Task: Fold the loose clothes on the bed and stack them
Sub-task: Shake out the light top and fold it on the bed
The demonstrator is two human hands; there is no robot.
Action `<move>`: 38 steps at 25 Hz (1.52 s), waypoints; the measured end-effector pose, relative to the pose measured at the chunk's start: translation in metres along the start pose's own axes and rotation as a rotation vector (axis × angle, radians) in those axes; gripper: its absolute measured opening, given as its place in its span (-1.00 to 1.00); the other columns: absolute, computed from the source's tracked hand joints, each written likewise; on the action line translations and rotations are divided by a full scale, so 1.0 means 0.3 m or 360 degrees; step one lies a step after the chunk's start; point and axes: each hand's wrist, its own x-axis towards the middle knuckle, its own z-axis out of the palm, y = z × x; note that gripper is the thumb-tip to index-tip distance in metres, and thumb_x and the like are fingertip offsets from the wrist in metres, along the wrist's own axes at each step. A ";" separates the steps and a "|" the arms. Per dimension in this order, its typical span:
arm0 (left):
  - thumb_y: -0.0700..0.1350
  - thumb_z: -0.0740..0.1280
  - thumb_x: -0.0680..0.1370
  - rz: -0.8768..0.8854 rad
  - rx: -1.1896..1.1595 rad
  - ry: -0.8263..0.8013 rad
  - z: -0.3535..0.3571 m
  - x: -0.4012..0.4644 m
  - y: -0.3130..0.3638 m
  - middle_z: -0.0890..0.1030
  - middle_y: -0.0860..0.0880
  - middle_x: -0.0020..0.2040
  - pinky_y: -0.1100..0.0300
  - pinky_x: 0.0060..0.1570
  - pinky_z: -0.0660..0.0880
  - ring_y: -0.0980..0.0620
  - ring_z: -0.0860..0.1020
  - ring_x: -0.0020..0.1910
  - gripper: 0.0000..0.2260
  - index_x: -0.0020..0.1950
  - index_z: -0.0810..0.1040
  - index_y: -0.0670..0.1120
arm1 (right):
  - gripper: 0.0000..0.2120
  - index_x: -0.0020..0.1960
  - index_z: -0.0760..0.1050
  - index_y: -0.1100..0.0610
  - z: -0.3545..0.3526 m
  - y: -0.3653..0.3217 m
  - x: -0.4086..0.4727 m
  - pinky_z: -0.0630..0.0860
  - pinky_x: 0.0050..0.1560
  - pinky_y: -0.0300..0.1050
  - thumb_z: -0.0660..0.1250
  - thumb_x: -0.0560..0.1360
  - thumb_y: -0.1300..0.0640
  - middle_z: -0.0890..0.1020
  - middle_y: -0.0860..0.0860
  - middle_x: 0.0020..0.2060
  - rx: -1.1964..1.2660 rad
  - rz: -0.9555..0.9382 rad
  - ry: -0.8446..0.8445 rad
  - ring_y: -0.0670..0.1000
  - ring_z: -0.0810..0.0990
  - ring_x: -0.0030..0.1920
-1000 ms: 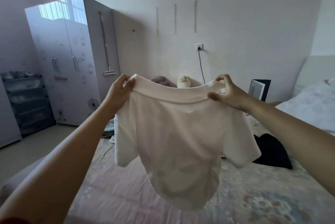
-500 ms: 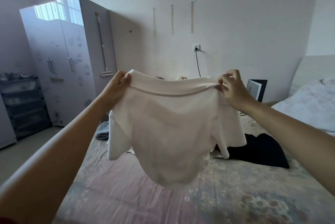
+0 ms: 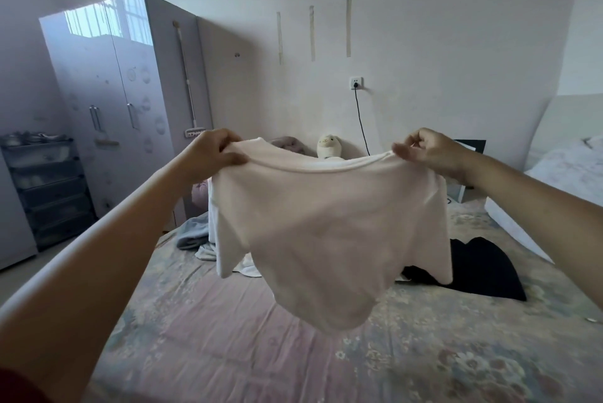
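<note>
1. The white T-shirt (image 3: 329, 233) now hangs lower and wider over the bed (image 3: 228, 347), a sign that laying it flat comes next.
2. The left hand (image 3: 208, 154) at 10 o'clock and the right hand (image 3: 430, 151) at 2 o'clock pinch its shoulders.
3. Compared with 1 second ago, the hands are further apart; the black garment (image 3: 483, 268) lies at 4 o'clock.

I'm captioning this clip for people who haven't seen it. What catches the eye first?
A white T-shirt held up mid-frame over the bed, pinched at its shoulders by the left hand and right hand. Behind it, a black garment lies on the bed to the right, and a plush sheep sits by the far wall.
</note>
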 end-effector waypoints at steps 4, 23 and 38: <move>-0.13 0.38 0.52 0.0108 0.0358 0.0254 -0.007 0.004 0.005 0.51 -0.14 -0.13 0.18 -0.12 0.25 0.01 0.42 -0.10 -0.78 -0.11 0.58 -0.32 | -0.74 -0.29 0.41 0.19 -0.029 -0.006 -0.014 0.25 -0.30 -0.17 0.37 0.51 0.11 0.46 0.06 -0.34 -0.0892 -0.0194 -0.0041 0.07 0.41 -0.22; -0.29 0.16 0.57 -0.0319 0.0902 -0.0012 0.503 0.260 -0.538 0.56 -0.28 0.03 0.01 -0.20 0.43 -0.29 0.55 -0.01 -0.84 0.10 0.48 -0.23 | -0.91 -0.12 0.65 0.10 0.368 0.492 0.468 0.32 -0.31 -0.15 0.36 0.49 0.18 0.62 0.04 -0.31 -0.0828 0.0030 0.0122 0.01 0.51 -0.27; -0.18 0.17 0.62 0.0107 0.0305 0.0406 0.547 0.344 -0.634 0.59 -0.19 -0.02 0.14 -0.22 0.29 -0.12 0.52 -0.13 -0.85 0.11 0.48 -0.17 | -0.75 0.10 0.63 0.22 0.369 0.585 0.597 0.42 -0.12 -0.42 0.28 0.50 0.38 0.66 0.05 -0.08 -0.0509 -0.0427 0.0344 0.08 0.63 -0.03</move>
